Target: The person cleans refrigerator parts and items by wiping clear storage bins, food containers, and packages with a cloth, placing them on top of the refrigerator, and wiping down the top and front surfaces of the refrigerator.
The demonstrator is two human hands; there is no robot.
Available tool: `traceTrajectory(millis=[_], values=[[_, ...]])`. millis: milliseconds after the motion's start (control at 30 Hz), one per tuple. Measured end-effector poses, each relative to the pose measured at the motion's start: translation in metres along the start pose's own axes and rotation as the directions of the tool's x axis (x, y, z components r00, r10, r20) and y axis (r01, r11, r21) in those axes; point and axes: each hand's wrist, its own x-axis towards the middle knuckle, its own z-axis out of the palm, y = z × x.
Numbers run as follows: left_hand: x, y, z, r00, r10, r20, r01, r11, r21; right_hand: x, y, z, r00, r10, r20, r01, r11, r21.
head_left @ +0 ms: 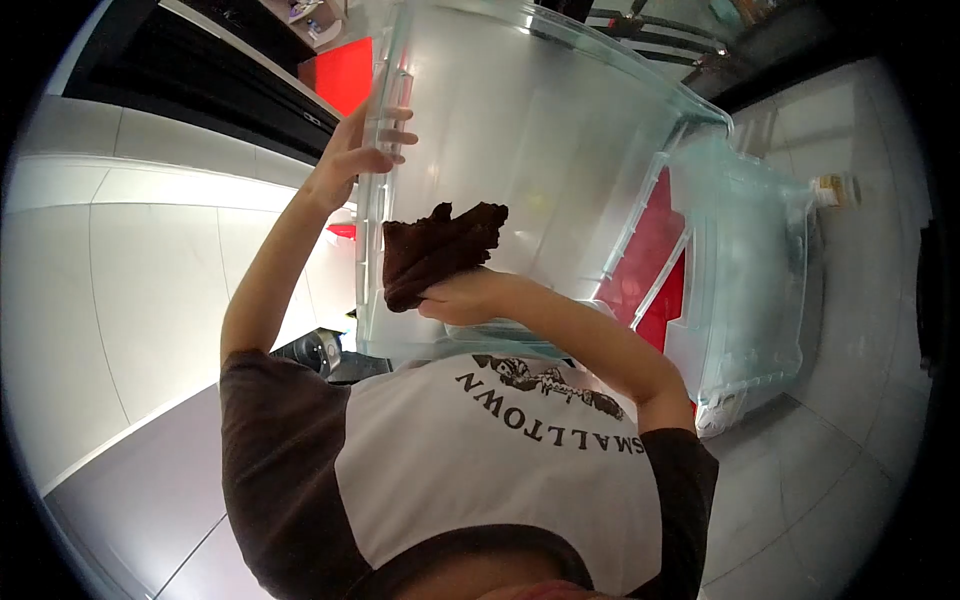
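Note:
A large clear plastic storage bin (540,130) is tilted in front of my chest, its inside facing me. My left hand (350,160) grips the bin's left edge, with the fingers curled around the rim. My right hand (465,295) is closed on a dark brown cloth (440,245), bunched up in front of the bin's inner wall. The cloth hides most of the right fingers. Whether the cloth presses on the plastic I cannot tell.
To the right stands another clear plastic piece (750,270), with a red surface (645,260) showing beside it. A small jar (830,190) is on the tiled floor further right. Black metal bars (660,30) are at the back. A dark object (320,350) lies near my left elbow.

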Motion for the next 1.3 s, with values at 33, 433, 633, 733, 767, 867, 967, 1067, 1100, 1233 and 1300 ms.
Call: traceTrajectory(millis=[33, 433, 633, 733, 767, 867, 967, 1067, 1100, 1233, 1300], values=[[0.001, 0.0, -0.001, 1.0, -0.016, -0.01, 0.016, 1.0, -0.008, -0.001, 0.007, 0.003, 1.0, -0.004, -0.015, 0.003, 1.0, -0.006], [0.001, 0.013, 0.006, 0.99, 0.138, 0.04, -0.141, 0.987, 0.08, -0.064, 0.036, -0.005, 0.883, 0.419, -0.213, 0.245, -0.022, 0.969], [0.01, 0.007, 0.013, 0.995, 0.085, 0.055, -0.09, 0.99, 0.111, -0.123, -0.031, -0.035, 0.436, 0.464, -0.771, 0.879, -0.035, 0.475], [0.014, 0.005, 0.013, 0.995, 0.081, 0.064, -0.087, 0.99, 0.109, -0.13, -0.046, -0.039, 0.268, 0.464, -0.844, 0.796, 0.387, 0.465], [0.015, 0.005, 0.013, 0.994, 0.083, 0.072, -0.09, 0.99, 0.109, -0.125, -0.042, -0.037, 0.208, 0.559, -0.803, 0.64, 0.543, 0.543], [0.016, 0.008, 0.013, 0.994, 0.078, 0.077, -0.087, 0.989, 0.117, -0.096, 0.003, -0.052, 0.141, 0.24, -0.96, -0.096, 0.969, 0.228], [0.016, 0.012, 0.015, 0.994, 0.053, 0.095, -0.06, 0.996, 0.071, -0.065, 0.033, -0.094, 0.388, 0.132, -0.912, -0.466, 0.882, -0.07], [0.017, 0.009, 0.013, 0.988, 0.096, 0.119, -0.099, 0.995, 0.019, -0.042, 0.056, -0.127, 0.526, -0.05, -0.849, -0.465, 0.82, -0.335], [0.016, 0.008, 0.013, 0.987, 0.108, 0.118, -0.112, 0.993, 0.033, -0.036, 0.06, -0.129, 0.514, -0.09, -0.853, -0.482, 0.793, -0.374], [0.023, -0.006, 0.007, 0.987, 0.116, 0.115, -0.126, 0.989, 0.079, -0.016, 0.083, -0.103, 0.539, 0.044, -0.841, -0.037, 0.999, 0.028], [0.026, -0.01, 0.005, 0.99, 0.097, 0.1, -0.106, 0.991, 0.085, -0.011, 0.106, -0.072, 0.655, 0.156, -0.74, 0.173, 0.921, 0.348]])
